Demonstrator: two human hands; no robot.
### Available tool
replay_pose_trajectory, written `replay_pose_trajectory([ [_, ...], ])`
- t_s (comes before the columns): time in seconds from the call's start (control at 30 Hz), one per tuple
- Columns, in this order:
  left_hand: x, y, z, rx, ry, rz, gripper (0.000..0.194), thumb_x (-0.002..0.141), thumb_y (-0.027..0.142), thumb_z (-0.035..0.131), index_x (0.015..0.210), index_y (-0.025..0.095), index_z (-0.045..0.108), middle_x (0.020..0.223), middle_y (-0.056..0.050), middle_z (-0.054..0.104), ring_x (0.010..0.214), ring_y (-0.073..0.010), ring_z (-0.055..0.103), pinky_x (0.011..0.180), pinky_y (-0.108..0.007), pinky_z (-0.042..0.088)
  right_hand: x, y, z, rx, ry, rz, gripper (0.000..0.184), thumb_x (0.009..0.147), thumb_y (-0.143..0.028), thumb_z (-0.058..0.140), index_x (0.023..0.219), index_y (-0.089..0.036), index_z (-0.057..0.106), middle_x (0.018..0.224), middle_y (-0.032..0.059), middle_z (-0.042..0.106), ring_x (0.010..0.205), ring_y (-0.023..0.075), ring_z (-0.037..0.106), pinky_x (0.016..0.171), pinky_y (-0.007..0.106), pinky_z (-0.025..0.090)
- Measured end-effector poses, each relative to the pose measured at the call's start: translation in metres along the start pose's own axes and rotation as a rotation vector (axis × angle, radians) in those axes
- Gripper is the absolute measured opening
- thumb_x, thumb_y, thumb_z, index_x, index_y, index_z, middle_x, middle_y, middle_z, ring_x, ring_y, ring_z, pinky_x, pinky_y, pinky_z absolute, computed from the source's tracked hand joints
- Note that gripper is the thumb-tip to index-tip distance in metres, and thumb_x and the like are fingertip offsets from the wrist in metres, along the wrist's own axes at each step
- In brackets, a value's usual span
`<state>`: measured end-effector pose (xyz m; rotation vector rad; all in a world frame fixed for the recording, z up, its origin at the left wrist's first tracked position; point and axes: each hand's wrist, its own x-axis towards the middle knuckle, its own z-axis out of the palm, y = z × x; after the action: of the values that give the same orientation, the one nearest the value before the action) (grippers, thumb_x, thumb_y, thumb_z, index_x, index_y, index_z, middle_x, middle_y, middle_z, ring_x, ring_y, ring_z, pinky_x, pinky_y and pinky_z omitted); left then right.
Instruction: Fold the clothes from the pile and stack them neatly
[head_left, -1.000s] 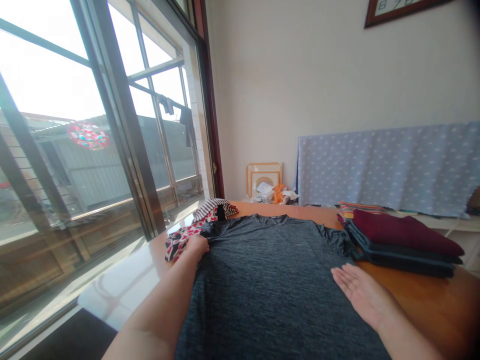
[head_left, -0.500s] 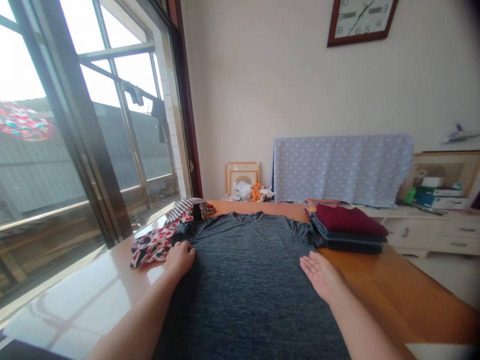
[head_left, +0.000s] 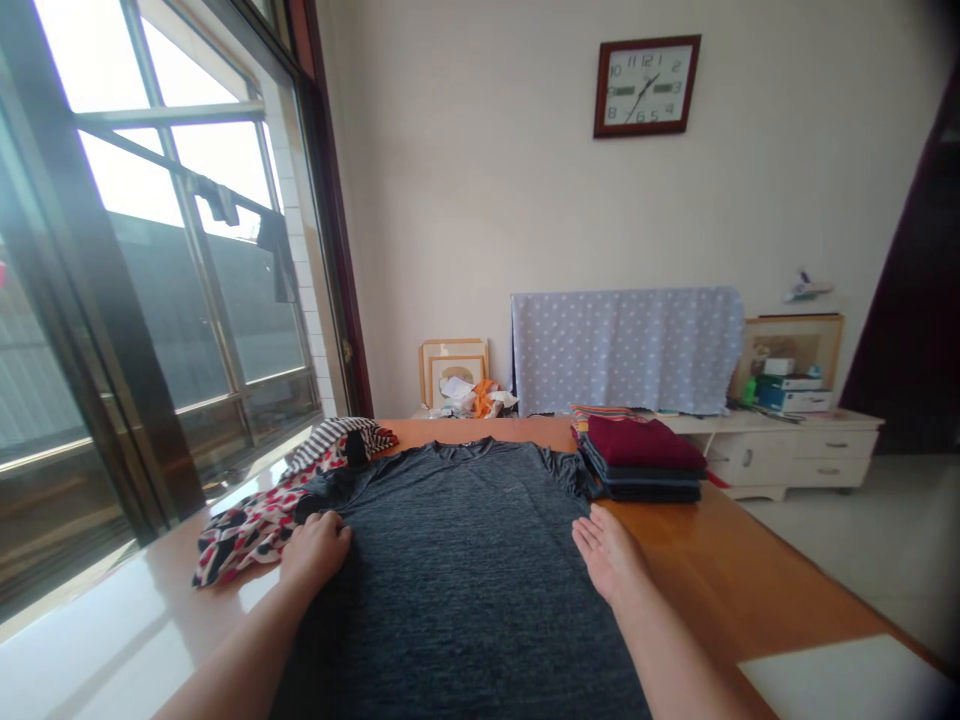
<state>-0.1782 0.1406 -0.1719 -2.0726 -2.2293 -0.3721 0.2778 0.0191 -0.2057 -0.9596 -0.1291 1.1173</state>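
Note:
A dark grey T-shirt (head_left: 457, 560) lies spread flat on the wooden table (head_left: 720, 580), neck toward the far edge. My left hand (head_left: 315, 548) rests on the shirt's left edge with its fingers curled down onto the cloth. My right hand (head_left: 609, 552) lies on the shirt's right edge, fingers stretched out flat and together. Both forearms reach in from the bottom of the view.
A red, white and black patterned garment (head_left: 251, 520) and a striped one (head_left: 334, 435) are heaped to the left of the shirt. A stack of folded clothes (head_left: 641, 460), maroon on top, stands at the back right. A window runs along the left; a white cabinet (head_left: 795, 455) is beyond.
The view has swung right and up, showing more of the room and the wall clock. Both hands have slid a little toward me along the shirt's edges.

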Motion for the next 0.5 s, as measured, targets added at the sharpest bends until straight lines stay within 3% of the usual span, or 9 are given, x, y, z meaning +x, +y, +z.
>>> replay_pose_trajectory([
  [0.2, -0.005, 0.031, -0.008, -0.031, 0.045, 0.013, 0.044, 0.088, 0.051, 0.038, 0.106, 0.023, 0.066, 0.119, -0.015, 0.062, 0.11, -0.0387, 0.056, 0.084, -0.048, 0.045, -0.001, -0.001, 0.002, -0.006, 0.012, 0.014, 0.051, 0.086, -0.036, 0.062, 0.131, -0.015, 0.049, 0.145, 0.0194, 0.045, 0.135, 0.0232, 0.048, 0.107, 0.033, 0.045],
  [0.4, -0.027, 0.089, -0.007, -0.163, -0.071, 0.041, 0.042, 0.085, 0.056, 0.043, 0.106, 0.027, 0.065, 0.126, -0.013, 0.06, 0.116, -0.0392, 0.054, 0.089, -0.054, 0.042, -0.003, 0.0, 0.001, -0.017, -0.039, -0.007, 0.057, 0.086, -0.042, 0.061, 0.135, -0.016, 0.046, 0.14, 0.0176, 0.05, 0.132, 0.0232, 0.051, 0.107, 0.035, 0.046],
  [0.5, -0.044, 0.107, -0.001, -0.19, -0.085, 0.084, 0.044, 0.084, 0.059, 0.044, 0.107, 0.027, 0.065, 0.125, -0.013, 0.06, 0.116, -0.0392, 0.053, 0.091, -0.056, 0.039, -0.004, -0.002, 0.001, -0.025, 0.006, -0.01, 0.056, 0.086, -0.04, 0.061, 0.135, -0.017, 0.047, 0.139, 0.0171, 0.051, 0.132, 0.0231, 0.051, 0.107, 0.036, 0.046],
])
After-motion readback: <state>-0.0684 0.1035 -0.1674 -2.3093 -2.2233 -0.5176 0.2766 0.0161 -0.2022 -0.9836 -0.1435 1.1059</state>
